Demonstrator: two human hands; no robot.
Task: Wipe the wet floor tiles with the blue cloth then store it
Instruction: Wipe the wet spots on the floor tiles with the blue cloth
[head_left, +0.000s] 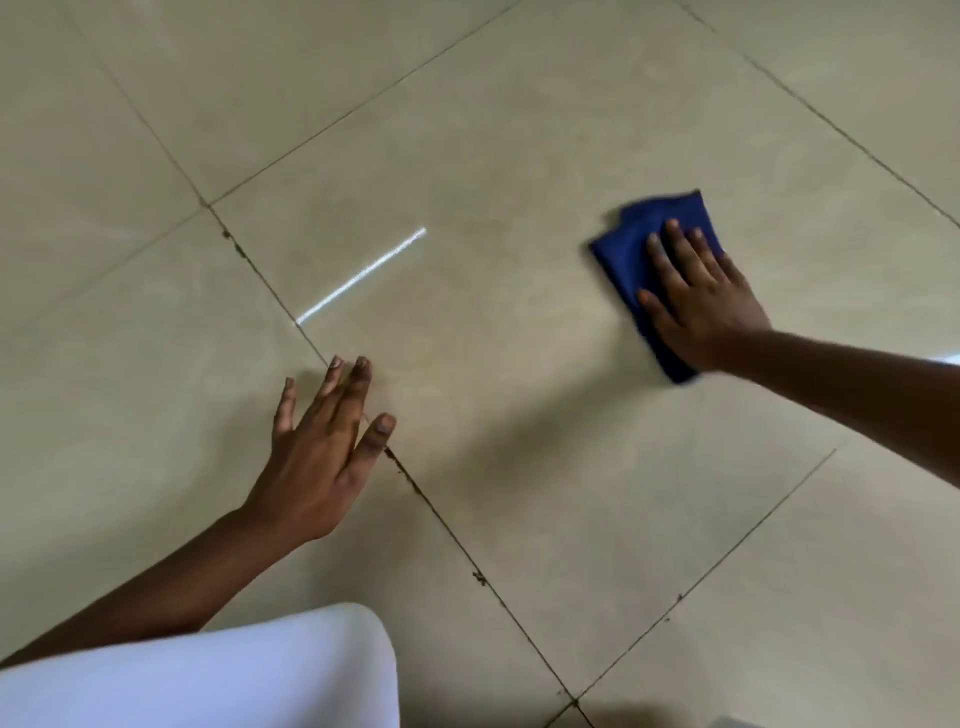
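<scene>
A folded blue cloth (631, 244) lies flat on the beige floor tiles (519, 364) at the right of the view. My right hand (698, 296) presses down on it, palm flat and fingers spread, covering much of the cloth. Lower left, my left hand (322, 452) hovers just over the floor with fingers apart and nothing in it, above a dark grout line. The tile between the two hands looks glossy; I cannot tell wet patches from sheen.
Dark, dirty grout lines (441, 519) run diagonally across the floor. A bright streak of reflected light (363, 275) shows on the middle tile. White clothing over my knee (234, 670) fills the bottom left.
</scene>
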